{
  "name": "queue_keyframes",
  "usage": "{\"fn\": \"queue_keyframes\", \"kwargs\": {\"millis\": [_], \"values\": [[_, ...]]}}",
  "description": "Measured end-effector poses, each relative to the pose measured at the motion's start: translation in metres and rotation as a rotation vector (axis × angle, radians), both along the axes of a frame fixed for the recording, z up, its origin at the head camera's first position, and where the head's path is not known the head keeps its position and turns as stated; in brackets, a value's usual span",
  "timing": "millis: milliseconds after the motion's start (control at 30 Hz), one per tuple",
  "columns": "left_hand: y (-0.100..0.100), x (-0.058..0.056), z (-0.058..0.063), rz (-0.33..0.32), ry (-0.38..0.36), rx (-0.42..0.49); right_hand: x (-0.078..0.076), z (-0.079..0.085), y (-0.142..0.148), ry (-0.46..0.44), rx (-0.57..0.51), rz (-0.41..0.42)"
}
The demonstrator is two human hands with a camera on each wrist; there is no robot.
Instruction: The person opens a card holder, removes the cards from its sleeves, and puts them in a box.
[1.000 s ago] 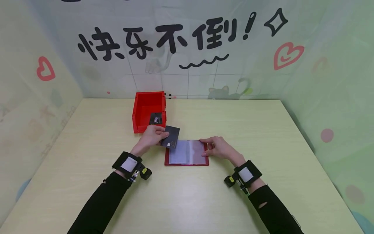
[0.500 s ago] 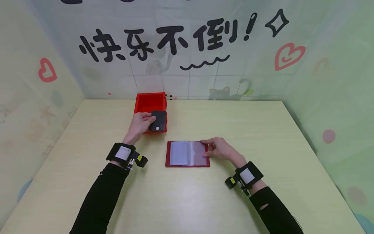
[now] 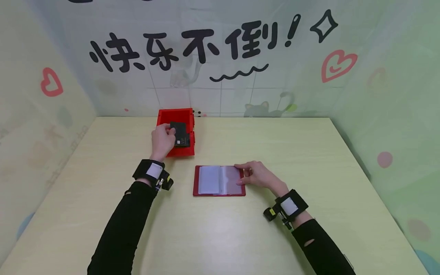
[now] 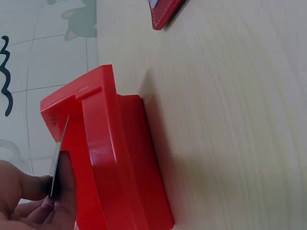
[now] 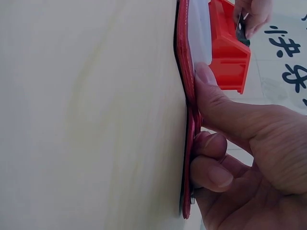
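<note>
My left hand (image 3: 162,142) pinches a black VIP card (image 3: 179,134) by its left edge, over the red plastic box (image 3: 182,152). Seen edge-on in the left wrist view, the card (image 4: 56,165) stands between thumb and fingers at the mouth of the box (image 4: 129,158). Part of another dark card (image 3: 188,139) shows inside the box, mostly covered by the held one. On the table, a red card holder (image 3: 210,179) lies spread with its clear sleeves up. My right hand (image 3: 258,175) grips its right edge, thumb (image 5: 207,79) on the sleeves and fingers curled at the cover.
The box stands at the back of the pale wooden table (image 3: 220,233), left of the middle. A printed backdrop (image 3: 292,84) rises behind the table and along both sides. Each wrist wears a strapped-on camera.
My left hand has carried the card from beside the card holder back and left to above the red box. The right hand has kept its grip on the card holder.
</note>
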State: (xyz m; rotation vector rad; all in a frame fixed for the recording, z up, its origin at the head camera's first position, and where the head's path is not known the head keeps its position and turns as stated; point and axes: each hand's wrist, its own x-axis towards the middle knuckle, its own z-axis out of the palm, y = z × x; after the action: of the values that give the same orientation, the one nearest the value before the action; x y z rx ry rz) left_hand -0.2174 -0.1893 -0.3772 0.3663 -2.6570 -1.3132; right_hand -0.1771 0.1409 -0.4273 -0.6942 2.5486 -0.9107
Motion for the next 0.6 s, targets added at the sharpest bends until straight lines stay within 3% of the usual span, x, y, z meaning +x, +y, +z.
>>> {"fn": "queue_keyframes", "kwargs": {"millis": [167, 433, 600], "values": [[0.003, -0.007, -0.003, -0.032, -0.043, -0.116, -0.001, -0.002, -0.002, -0.003, 0.003, 0.000], [0.007, -0.014, -0.004, 0.005, -0.058, -0.088, -0.001, -0.002, -0.001, 0.002, 0.020, -0.008], [0.011, -0.016, -0.010, -0.004, -0.071, -0.100, -0.001, 0.000, -0.001, -0.004, 0.016, -0.012]]}}
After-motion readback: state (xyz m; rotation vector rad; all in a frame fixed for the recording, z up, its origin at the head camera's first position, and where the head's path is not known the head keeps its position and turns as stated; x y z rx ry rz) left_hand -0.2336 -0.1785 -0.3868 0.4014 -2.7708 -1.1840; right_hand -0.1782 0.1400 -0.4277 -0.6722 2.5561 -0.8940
